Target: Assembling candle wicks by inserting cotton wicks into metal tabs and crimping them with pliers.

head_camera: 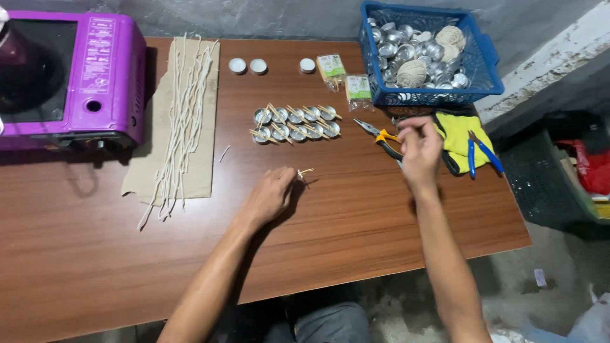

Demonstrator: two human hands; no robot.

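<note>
On brown counter (356,209), mid-frame: left hand (270,195) lying low, fingers pinched narrow on a small wooden stick pair (305,171), tips poking out right of fingertips, w/ a thin pale bit at the end, too small to tell what. Right hand (418,147) raised just above counter, fingers curled close together near yellow-handled pliers (381,136); can't tell if anything is held in it. Step in hand, by the look: setting sticks for one more tin cup, like the cups w/ sticks (295,122) already lined in two rows just beyond left hand. Next move prob. calls for a steady pinch and an empty cup, nearest supply being blue basket (483,63) of silvery cups, well apart from left hand, beyond right hand. Stick pair sits at left fingertips, between both hands. Also about: white wick strands (184,114) on brown paper, purple stove (95,82) far left, yellow cloth (459,130).
</note>
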